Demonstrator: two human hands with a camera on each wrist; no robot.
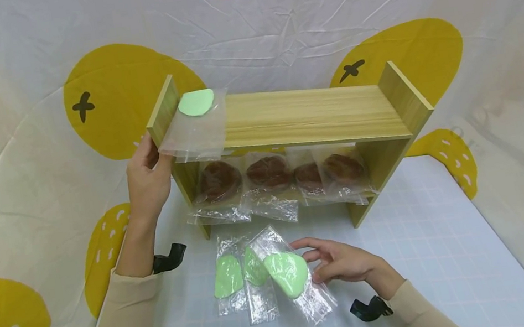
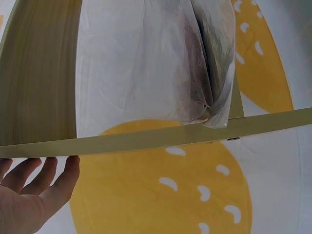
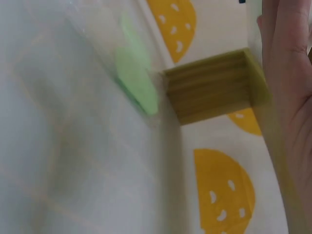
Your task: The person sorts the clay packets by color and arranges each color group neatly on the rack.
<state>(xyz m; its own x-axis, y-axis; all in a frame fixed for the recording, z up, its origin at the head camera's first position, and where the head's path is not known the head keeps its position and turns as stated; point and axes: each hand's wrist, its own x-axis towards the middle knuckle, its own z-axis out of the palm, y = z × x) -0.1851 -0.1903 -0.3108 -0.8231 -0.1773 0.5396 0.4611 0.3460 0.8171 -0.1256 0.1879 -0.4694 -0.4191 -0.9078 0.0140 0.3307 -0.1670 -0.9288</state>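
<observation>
The right hand (image 1: 338, 261) meets the 3 o'clock edge of a green-filled bag (image 1: 286, 274) at 6 o'clock of the shelf (image 1: 308, 115); I cannot tell whether it pinches. A loose hold could drop it, or drag the overlapped bag (image 1: 255, 269). The left hand (image 1: 150, 182) touches the shelf's 9 o'clock end, grip unclear; a knock could dislodge the overhanging top bag (image 1: 196, 103).
</observation>
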